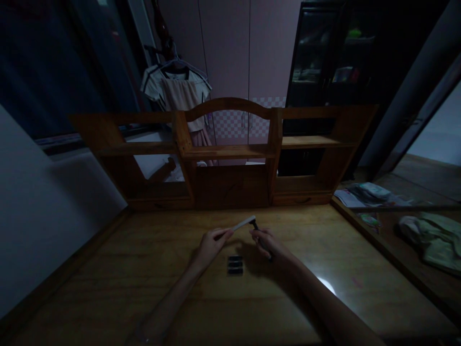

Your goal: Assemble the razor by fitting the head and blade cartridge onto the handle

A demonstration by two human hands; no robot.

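My left hand [212, 246] is closed on the near end of a slim, pale flat stick [244, 224], which slants up to the right. In my right hand [269, 241], the fingers wrap around a dark razor [255, 225], its handle end showing below the palm. The razor's small head meets or nearly touches the stick's far tip; I cannot tell which in this dim light. On the wooden surface [173, 269] between my forearms lies a small clear pack [235, 265] with dark blocks in rows.
A wooden shelf unit [230, 153] stands along the back edge. Raised wooden edging [382, 247] runs down the right side. Beyond it are pale cloth [437, 240] and papers [347, 198]. A white wall [54, 211] closes off the left.
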